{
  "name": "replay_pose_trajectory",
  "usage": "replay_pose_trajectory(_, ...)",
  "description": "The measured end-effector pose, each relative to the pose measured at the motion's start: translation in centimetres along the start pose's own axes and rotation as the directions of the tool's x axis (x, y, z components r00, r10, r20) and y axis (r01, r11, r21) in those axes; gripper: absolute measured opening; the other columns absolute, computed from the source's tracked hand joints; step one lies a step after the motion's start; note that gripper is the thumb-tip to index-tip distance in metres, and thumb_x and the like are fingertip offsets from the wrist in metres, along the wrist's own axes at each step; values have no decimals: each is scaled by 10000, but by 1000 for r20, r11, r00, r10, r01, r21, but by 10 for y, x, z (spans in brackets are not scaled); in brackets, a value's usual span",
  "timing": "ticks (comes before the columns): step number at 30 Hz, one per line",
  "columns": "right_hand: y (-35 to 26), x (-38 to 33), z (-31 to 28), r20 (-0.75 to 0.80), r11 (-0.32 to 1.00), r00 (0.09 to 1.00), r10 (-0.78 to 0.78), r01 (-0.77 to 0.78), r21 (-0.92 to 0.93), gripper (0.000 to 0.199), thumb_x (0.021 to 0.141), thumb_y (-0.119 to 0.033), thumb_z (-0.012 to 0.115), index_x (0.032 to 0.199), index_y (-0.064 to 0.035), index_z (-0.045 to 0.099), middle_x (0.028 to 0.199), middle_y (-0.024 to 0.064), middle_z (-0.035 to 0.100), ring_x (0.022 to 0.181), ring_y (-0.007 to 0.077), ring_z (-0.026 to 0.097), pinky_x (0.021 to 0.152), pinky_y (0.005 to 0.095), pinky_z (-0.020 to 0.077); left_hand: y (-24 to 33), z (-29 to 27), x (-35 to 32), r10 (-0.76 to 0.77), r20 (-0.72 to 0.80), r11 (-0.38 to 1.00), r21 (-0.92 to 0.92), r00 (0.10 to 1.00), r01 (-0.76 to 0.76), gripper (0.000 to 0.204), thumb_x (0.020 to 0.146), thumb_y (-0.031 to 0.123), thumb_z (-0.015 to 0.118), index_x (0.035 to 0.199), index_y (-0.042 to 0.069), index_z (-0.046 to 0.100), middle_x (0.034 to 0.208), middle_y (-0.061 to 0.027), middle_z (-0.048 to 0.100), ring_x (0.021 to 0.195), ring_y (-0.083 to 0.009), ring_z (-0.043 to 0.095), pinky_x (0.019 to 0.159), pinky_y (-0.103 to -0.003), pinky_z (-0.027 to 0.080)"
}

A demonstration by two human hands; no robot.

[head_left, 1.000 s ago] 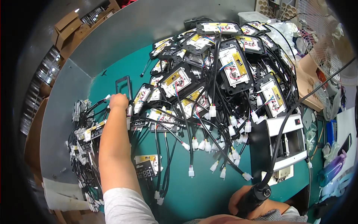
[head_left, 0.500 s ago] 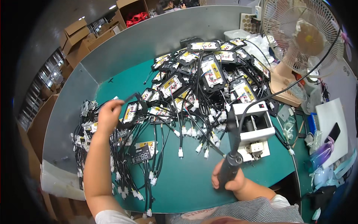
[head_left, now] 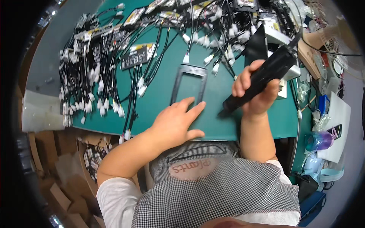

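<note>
A black rectangular plastic frame (head_left: pixel 193 70) lies flat on the green mat in front of me. My left hand (head_left: pixel 172 122) rests at its near end, fingers spread and touching it; that end is partly hidden under them. In my right hand (head_left: pixel 262 95) is a black electric screwdriver (head_left: pixel 266 73), gripped round its body. The tool leans, its tip low and toward the left, above the mat just right of the frame. A display circuit board (head_left: pixel 137 57) with black wires lies beyond my left hand.
Bundles of black cables with white connectors (head_left: pixel 91 72) cover the left side. More wired housings (head_left: pixel 167 17) are heaped at the back. On the right stand a white device (head_left: pixel 277 36) and a fan base (head_left: pixel 310 47); a purple-blue bottle (head_left: pixel 321 140) lies beyond the mat's edge.
My left hand has brought the black frame from the pile to the mat before me, and its fingers have spread. The screwdriver has risen and tilted in my right hand. The view has dipped.
</note>
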State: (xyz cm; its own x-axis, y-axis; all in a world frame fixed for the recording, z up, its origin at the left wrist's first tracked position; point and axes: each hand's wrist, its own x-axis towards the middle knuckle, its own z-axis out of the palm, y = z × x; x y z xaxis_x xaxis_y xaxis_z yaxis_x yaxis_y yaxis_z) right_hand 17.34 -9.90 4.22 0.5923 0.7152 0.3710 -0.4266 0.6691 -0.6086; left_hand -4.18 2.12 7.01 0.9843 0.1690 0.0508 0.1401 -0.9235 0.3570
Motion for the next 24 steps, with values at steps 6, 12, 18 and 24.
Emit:
replay_pose_trajectory(6,-3,2,-12,79,995,996,-29,21,100,696,879,-688,528,1199,-70,511,770,75,546,594,187,574,564,342,512,-27,-7,0,201,-259,980,44,945,-196,356,744,7,691,1093,73,675,1087,-119,652,945,-320,627,821,-405,519)
replay_pose_trajectory(12,-6,7,-14,143,993,989,-48,31,117,684,891,-682,514,1188,-65,529,770,75,547,604,191,581,579,354,520,-67,5,25,237,-81,953,213,968,-216,341,757,49,683,1066,190,714,1319,-78,578,1271,-319,504,1003,-430,456)
replay_pose_trajectory(18,-9,9,-24,161,978,986,-31,-4,207,718,883,-683,529,1236,-58,521,806,71,548,660,191,580,619,353,508,-59,25,33,458,-102,888,108,883,-448,204,729,154,712,929,112,696,919,-62,623,951,-293,617,855,-414,491)
replay_pose_trajectory(24,-16,8,-24,212,976,977,-38,-9,216,752,860,-671,585,1256,-37,505,815,62,541,660,185,563,631,354,496,-13,55,-3,373,-230,926,155,899,-344,209,780,153,643,952,34,649,745,-43,514,673,-215,561,597,-342,477)
